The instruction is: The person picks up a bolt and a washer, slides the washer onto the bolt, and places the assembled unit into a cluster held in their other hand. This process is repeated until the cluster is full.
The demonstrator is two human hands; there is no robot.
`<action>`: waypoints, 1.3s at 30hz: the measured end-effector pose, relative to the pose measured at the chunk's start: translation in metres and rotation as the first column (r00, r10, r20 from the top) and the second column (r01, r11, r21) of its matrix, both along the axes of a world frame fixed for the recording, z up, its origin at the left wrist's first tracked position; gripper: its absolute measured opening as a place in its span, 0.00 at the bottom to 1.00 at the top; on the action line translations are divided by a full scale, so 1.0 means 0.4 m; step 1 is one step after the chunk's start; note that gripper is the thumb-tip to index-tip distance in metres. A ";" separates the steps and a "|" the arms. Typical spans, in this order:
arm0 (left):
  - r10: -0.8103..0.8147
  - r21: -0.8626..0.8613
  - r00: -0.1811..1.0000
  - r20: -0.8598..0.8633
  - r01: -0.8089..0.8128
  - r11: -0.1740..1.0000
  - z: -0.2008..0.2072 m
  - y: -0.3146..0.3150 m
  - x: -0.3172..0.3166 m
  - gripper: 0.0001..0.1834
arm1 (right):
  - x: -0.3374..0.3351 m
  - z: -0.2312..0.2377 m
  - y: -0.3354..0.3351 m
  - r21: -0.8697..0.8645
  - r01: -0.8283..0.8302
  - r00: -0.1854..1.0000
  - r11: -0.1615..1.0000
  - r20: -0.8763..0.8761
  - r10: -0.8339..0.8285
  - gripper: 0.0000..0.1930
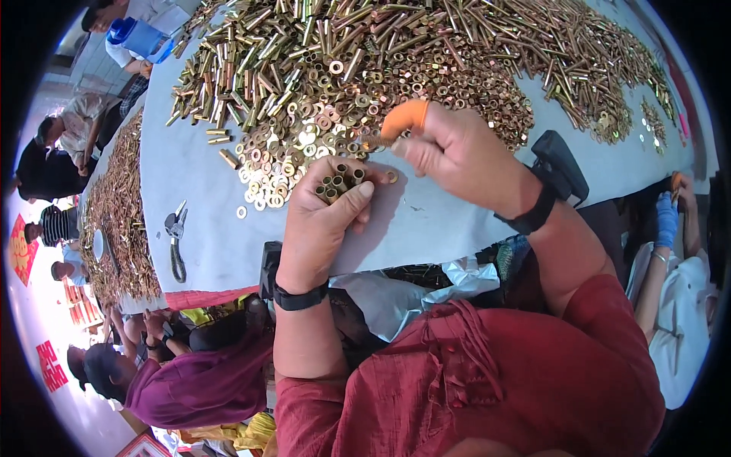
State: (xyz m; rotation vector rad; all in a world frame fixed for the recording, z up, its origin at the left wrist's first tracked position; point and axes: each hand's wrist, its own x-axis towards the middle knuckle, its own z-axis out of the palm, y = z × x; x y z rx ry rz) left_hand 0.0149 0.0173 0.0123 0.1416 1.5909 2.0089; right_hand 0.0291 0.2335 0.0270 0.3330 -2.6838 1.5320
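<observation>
Where table edge [228,266] nears, left hand [324,221] perhaps gripping sleeves [335,183].

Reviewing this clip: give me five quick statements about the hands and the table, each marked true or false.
1. The left hand holds a bundle of short brass sleeves. True.
2. The right hand wears an orange cover on one finger. True.
3. The table is covered with a red cloth. False: the cloth is pale grey-blue.
4. A pair of pliers lies on the table to the left of the left hand. True.
5. Both wrists are bare. False: each wrist carries a black band, and the right band shows plainly.
</observation>
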 end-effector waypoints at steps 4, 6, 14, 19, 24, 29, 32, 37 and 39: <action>0.062 -0.012 0.998 0.000 -0.062 0.998 -0.016 -0.014 -0.006 0.11 | 0.015 -0.001 -0.023 -0.092 -0.020 0.999 0.996 0.028 0.023 0.11; 0.120 0.028 0.993 -0.019 -0.120 0.992 -0.024 -0.015 -0.006 0.12 | 0.018 0.002 -0.026 -0.045 -0.044 0.998 0.998 0.049 0.046 0.11; 0.267 0.333 0.962 0.056 -0.271 0.903 -0.039 -0.015 -0.017 0.16 | 0.034 -0.006 -0.047 -0.055 -0.095 0.991 0.994 0.093 0.100 0.12; 0.266 0.389 0.961 0.077 -0.275 0.879 -0.044 -0.013 -0.019 0.14 | 0.035 -0.035 -0.060 -0.052 -0.077 0.988 0.996 0.128 0.083 0.10; 0.309 0.368 0.949 0.053 -0.307 0.878 -0.049 -0.009 -0.019 0.13 | 0.038 -0.042 -0.079 -0.241 0.008 0.968 0.970 0.244 0.052 0.11; 0.299 0.339 0.953 0.053 -0.299 0.892 -0.040 0.000 -0.015 0.12 | 0.041 -0.047 -0.087 -0.387 0.020 0.957 0.922 0.276 0.095 0.16; 0.237 0.295 0.968 0.083 -0.251 0.922 -0.045 -0.008 -0.012 0.12 | 0.044 -0.036 -0.102 -0.499 -0.052 0.963 0.865 0.204 0.176 0.27; 0.103 0.311 0.986 0.128 -0.139 0.940 -0.018 -0.005 -0.007 0.09 | 0.022 -0.019 -0.074 -0.106 -0.061 0.996 0.992 0.059 0.068 0.26; 0.150 0.292 0.982 0.113 -0.177 0.940 -0.003 0.003 -0.006 0.08 | 0.007 -0.026 -0.041 -0.125 0.046 0.998 0.991 0.037 -0.042 0.19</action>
